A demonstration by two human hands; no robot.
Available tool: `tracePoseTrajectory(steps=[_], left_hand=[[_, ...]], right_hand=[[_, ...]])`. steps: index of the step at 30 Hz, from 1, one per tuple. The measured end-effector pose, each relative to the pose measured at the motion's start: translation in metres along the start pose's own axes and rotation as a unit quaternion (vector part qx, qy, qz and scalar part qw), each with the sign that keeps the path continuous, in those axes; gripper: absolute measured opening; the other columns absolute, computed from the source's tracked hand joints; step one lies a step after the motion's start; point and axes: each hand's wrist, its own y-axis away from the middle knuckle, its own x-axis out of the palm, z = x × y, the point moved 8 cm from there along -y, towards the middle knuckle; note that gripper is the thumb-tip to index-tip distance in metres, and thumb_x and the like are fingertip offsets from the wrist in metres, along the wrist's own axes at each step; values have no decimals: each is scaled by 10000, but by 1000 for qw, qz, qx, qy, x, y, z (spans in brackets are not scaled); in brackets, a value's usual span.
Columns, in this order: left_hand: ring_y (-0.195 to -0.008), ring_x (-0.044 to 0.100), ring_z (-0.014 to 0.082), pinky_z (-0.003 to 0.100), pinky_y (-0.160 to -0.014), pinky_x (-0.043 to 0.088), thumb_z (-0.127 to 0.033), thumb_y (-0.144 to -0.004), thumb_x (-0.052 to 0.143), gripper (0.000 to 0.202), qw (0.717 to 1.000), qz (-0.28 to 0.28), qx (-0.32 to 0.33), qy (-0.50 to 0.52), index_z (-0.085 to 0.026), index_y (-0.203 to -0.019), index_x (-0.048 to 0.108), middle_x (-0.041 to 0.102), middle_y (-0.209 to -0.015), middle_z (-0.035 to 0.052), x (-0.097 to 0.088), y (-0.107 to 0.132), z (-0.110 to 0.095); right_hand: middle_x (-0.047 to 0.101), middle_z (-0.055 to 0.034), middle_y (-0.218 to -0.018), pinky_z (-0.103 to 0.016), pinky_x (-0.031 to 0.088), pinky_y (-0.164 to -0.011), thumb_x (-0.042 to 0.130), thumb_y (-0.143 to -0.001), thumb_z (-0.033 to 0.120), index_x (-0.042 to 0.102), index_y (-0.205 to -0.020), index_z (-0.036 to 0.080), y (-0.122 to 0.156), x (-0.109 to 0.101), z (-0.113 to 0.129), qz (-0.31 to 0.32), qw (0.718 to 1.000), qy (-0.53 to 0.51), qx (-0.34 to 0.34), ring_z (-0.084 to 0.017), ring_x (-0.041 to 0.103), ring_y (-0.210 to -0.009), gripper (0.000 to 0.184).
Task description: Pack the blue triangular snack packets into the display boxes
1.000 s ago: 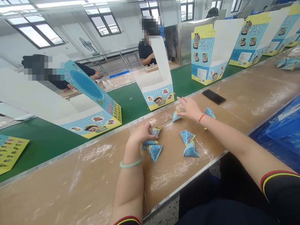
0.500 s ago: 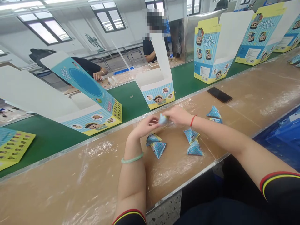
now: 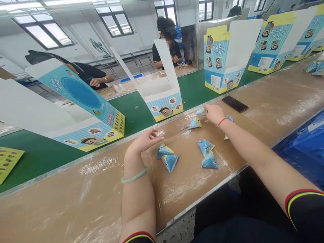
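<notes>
My right hand (image 3: 214, 114) pinches the yellow end of a small blue pyramid-shaped packet (image 3: 200, 111) near the table's far edge. Just in front of it, a second packet (image 3: 195, 123) stands on the table. My left hand (image 3: 145, 139) is raised with nothing in it, thumb and fingers apart. Nearest to it are two touching packets, one behind (image 3: 164, 151) and one in front (image 3: 170, 163). Another pair lies farther right, an upper packet (image 3: 206, 146) against a lower one (image 3: 210, 160). Under my right forearm, one more packet (image 3: 230, 118) is partly hidden.
A black phone (image 3: 235, 103) lies right of my right hand. Open printed cartons (image 3: 164, 106) stand along the green strip (image 3: 136, 113) beyond the table. More packets (image 3: 315, 68) lie far right, above blue bins (image 3: 303, 138). Two people sit opposite.
My hands, close together around a packet before, are now apart. The right hand has shifted right and away from me; the left has drawn back left without a packet. The view has shifted slightly.
</notes>
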Motion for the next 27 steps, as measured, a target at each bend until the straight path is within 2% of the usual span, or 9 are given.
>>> tracePoseTrajectory(steps=[3, 6, 8, 11, 16, 19, 22, 24, 27], left_hand=[[-766, 691, 255, 349, -699, 498, -741, -627, 693, 652, 997, 57, -35, -33, -209, -999, 633, 725, -800, 54, 16, -6, 2], [-706, 663, 235, 315, -618, 451, -674, -532, 777, 562, 996, 70, -7, -56, -228, -847, 641, 704, -743, 33, 36, -18, -14], [-679, 640, 221, 300, -582, 424, -558, -479, 820, 493, 996, 68, 13, -59, -232, -800, 638, 683, -719, 17, 51, -28, -28], [-684, 626, 204, 295, -593, 430, -424, -529, 763, 389, 996, 75, 34, -47, -227, -842, 644, 666, -727, 6, 69, -38, -49], [-736, 597, 182, 315, -672, 485, -471, -640, 679, 383, 996, 25, 73, 55, -199, -905, 633, 640, -801, 22, 65, -47, -83], [-699, 565, 149, 290, -636, 465, -503, -671, 718, 400, 981, -25, 99, 164, -190, -899, 617, 611, -783, 10, 55, -44, -113], [-661, 552, 124, 260, -593, 447, -449, -686, 760, 358, 949, -92, 147, 263, -204, -870, 574, 597, -754, -8, 50, -33, -156], [-669, 569, 122, 256, -589, 464, -410, -699, 763, 327, 922, -144, 184, 308, -213, -801, 523, 608, -760, -5, 50, -20, -184], [-694, 595, 127, 260, -593, 489, -376, -740, 740, 317, 901, -182, 234, 317, -213, -721, 469, 614, -763, 3, 55, -2, -216]], right_hand=[[735, -172, -1092, -368, 496, -786, 677, -870, 295, 626, -1288, 169, 1, 17, -11, 43, 999, 1, -10, -330, 684, -995, 440], [687, -192, -1223, -424, 501, -894, 681, -875, 367, 553, -1380, 147, -1, 7, -18, 5, 1000, -12, -26, -350, 636, -1109, 565], [646, -205, -1294, -463, 475, -972, 633, -899, 335, 554, -1377, 117, -1, -10, -24, -52, 997, -38, -41, -363, 588, -1182, 531], [658, -192, -1267, -482, 447, -1021, 612, -894, 284, 635, -1263, 98, 7, -34, -34, -112, 986, -96, -74, -360, 575, -1181, 414], [724, -129, -1114, -444, 469, -996, 604, -901, 235, 704, -1065, 144, 45, -51, -35, -142, 948, -232, -162, -290, 631, -1089, 212], [730, -112, -1121, -423, 478, -1005, 638, -904, 276, 692, -1074, 161, 73, -49, -20, -92, 914, -334, -213, -260, 652, -1100, 212], [699, -129, -1226, -408, 523, -972, 792, -791, 420, 592, -1259, 185, 90, -34, -5, 31, 862, -467, -196, -262, 668, -1122, 560], [705, -128, -1196, -380, 568, -889, 850, -712, 439, 527, -1298, 192, 93, -19, 0, 105, 807, -564, -141, -252, 697, -1050, 714], [735, -73, -1046, -351, 586, -829, 826, -720, 418, 575, -1113, 195, 91, -7, -4, 129, 729, -668, -84, -219, 711, -942, 517]])
